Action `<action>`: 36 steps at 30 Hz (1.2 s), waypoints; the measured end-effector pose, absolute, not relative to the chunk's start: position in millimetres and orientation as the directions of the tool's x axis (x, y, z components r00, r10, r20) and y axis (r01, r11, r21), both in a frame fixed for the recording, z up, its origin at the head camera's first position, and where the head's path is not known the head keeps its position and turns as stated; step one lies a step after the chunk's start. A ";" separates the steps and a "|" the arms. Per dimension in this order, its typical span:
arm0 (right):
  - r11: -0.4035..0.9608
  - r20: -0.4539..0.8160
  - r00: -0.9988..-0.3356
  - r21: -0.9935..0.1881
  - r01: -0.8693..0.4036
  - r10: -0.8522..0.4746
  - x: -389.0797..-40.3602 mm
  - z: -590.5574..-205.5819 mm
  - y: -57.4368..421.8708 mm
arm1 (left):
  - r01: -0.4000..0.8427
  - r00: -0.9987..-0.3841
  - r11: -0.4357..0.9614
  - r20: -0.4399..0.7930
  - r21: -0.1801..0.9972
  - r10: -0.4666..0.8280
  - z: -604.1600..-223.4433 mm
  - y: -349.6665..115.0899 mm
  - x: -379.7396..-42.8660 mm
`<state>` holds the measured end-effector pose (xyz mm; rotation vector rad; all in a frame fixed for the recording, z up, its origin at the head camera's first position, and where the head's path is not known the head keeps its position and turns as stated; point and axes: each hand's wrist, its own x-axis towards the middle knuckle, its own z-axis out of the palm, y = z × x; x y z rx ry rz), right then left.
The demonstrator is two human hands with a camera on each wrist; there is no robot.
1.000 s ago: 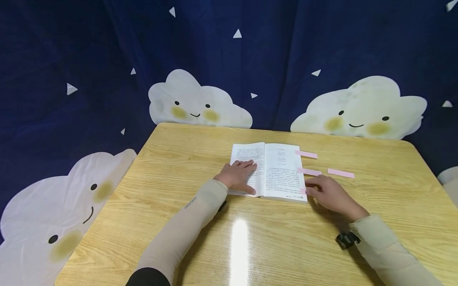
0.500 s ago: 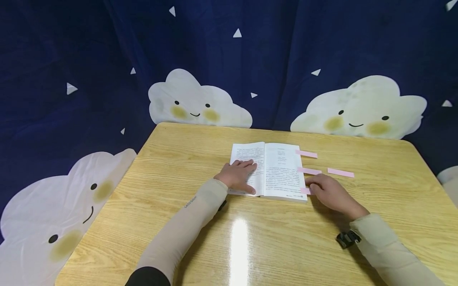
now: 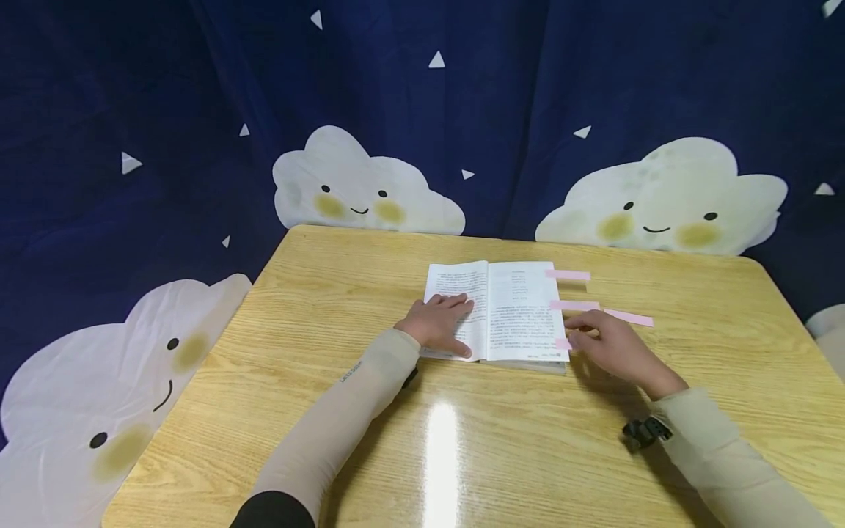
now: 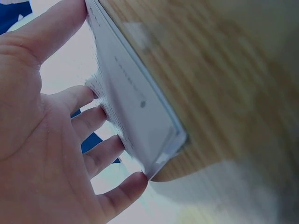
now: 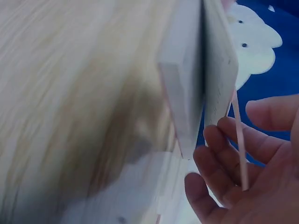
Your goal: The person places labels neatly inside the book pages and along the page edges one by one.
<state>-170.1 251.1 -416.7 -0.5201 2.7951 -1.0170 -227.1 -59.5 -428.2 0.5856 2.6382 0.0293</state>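
Note:
An open book point(image 3: 521, 323) lies on the table in the head view, and a section of its right-hand pages is raised off the pages beneath. My left hand point(image 3: 436, 326) rests spread on the left page. At the right page's outer edge is my right hand point(image 3: 610, 348). In the right wrist view, its fingertips point(image 5: 226, 123) are at the underside of the lifted pages point(image 5: 219, 65), with the thumb apart from the paper. Pink strips point(image 3: 569, 275) jut from the right edge; the lowest strip point(image 3: 562, 343) is beside my thumb. Another pink strip point(image 3: 628, 317) lies behind the right hand.
The wooden table point(image 3: 317, 293) extends around the book on all sides. Behind it hangs a dark blue curtain point(image 3: 508, 95) printed with clouds. A glare spot point(image 3: 441, 455) shines on the tabletop near the front.
The right pages have risen, and their pink strips have shifted up with them. My right hand has moved slightly up and right, its thumb drawing off the lowest strip. The left hand stays put.

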 end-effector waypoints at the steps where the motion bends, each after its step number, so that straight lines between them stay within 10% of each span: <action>1: 0.713 -0.011 -0.935 -0.650 -0.263 -0.354 -170.6 -415.6 251.8 | 0.399 -0.816 0.910 -0.410 0.113 0.408 -428.0 -59.5 -227.0; 17: 0.427 -0.239 -0.921 -0.900 0.090 -0.308 -189.8 -418.6 264.5 | 0.397 -0.814 0.910 -0.411 0.123 0.411 -427.4 -59.6 -225.5; 31: -0.334 0.031 -0.755 -0.908 0.252 -0.655 -197.9 -421.0 253.9 | 0.433 -0.792 0.871 -0.362 0.233 0.491 -429.2 -71.2 -223.7; 36: -0.232 -0.019 -0.820 -0.955 0.184 -0.572 -196.8 -424.1 247.0 | 0.475 -0.801 0.850 -0.290 0.227 0.524 -426.9 -71.5 -221.6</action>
